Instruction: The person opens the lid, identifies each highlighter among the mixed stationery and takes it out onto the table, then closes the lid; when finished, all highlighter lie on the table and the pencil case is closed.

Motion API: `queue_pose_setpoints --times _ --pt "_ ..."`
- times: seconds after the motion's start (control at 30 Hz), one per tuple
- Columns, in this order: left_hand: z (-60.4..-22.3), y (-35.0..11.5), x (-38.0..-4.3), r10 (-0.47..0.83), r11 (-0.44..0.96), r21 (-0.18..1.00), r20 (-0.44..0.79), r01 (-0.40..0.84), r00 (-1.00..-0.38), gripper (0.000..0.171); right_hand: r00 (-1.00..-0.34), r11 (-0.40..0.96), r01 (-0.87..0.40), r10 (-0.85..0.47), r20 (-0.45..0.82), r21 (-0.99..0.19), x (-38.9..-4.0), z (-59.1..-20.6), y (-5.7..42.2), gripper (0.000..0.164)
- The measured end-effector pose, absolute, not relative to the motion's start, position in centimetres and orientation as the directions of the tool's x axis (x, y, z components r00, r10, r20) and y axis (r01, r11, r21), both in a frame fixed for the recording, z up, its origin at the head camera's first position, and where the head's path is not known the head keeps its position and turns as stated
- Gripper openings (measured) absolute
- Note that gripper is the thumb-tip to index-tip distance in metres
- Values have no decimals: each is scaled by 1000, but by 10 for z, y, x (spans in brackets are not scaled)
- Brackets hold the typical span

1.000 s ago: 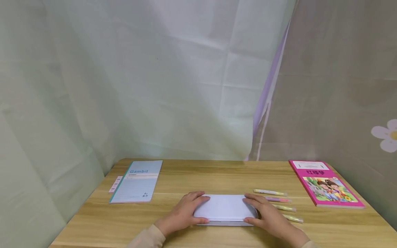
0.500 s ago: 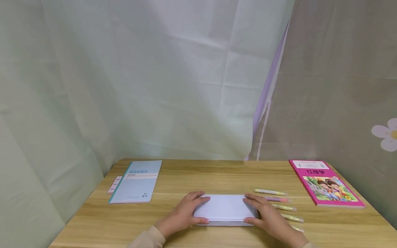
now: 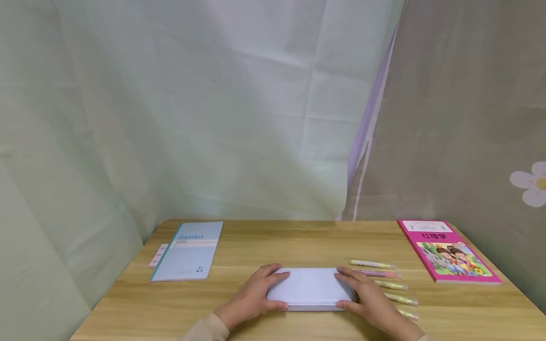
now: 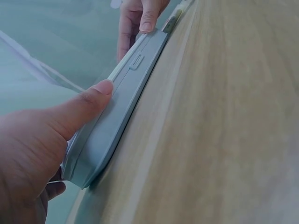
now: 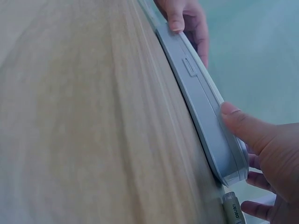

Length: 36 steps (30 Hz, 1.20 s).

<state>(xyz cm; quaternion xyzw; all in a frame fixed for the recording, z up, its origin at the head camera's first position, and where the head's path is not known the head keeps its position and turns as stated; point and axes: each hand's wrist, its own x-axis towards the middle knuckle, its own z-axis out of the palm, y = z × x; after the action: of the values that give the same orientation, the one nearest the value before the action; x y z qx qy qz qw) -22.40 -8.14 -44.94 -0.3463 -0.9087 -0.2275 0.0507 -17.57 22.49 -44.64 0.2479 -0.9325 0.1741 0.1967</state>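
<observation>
A pale white-grey pencil case (image 3: 311, 286) with rounded corners lies flat on the wooden table, its lid down. My left hand (image 3: 258, 292) grips the left end, thumb along the front edge and fingers over the top and far side. At the other end my right hand (image 3: 366, 294) holds it the same way. Both wrist views show the front wall with its small latch (image 4: 136, 61) and the seam under the lid. In the right wrist view, a highlighter's capped end (image 5: 232, 209) lies just past the case's corner, close to my right fingers.
Several highlighters (image 3: 379, 274) lie in a column right of the case, partly behind my right hand. A pink book (image 3: 448, 253) is at the back right. At the back left, a light blue notebook (image 3: 187, 251) partly covers a pink strip (image 3: 158, 255). Curtains (image 3: 256, 118) hang behind the table.
Both hands and the pencil case stay almost in place. One more highlighter has come into sight beside my right forearm, and the front seam of the case looks slightly narrower.
</observation>
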Motion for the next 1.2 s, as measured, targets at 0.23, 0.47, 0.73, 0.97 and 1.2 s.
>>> queue_pose_setpoints --times 0.23,0.47,0.73,0.97,1.2 --pt "-452 -83 -224 609 650 371 269 663 -746 70 -796 817 -531 -391 461 -225 -175 -446 225 62" --pt "-452 -85 -225 618 650 344 279 677 -735 69 -799 822 -525 -388 459 -219 -175 -446 224 61" --pt "-451 -85 -223 620 666 345 236 661 -748 69 -787 815 -541 -405 465 -205 -175 -445 225 60" --pt "-452 -84 -225 619 674 313 255 669 -743 69 -751 812 -565 -432 499 -148 -179 -446 227 61" --pt "-450 -86 -231 634 668 217 337 712 -696 68 -751 834 -539 -414 514 -116 -183 -446 228 67"
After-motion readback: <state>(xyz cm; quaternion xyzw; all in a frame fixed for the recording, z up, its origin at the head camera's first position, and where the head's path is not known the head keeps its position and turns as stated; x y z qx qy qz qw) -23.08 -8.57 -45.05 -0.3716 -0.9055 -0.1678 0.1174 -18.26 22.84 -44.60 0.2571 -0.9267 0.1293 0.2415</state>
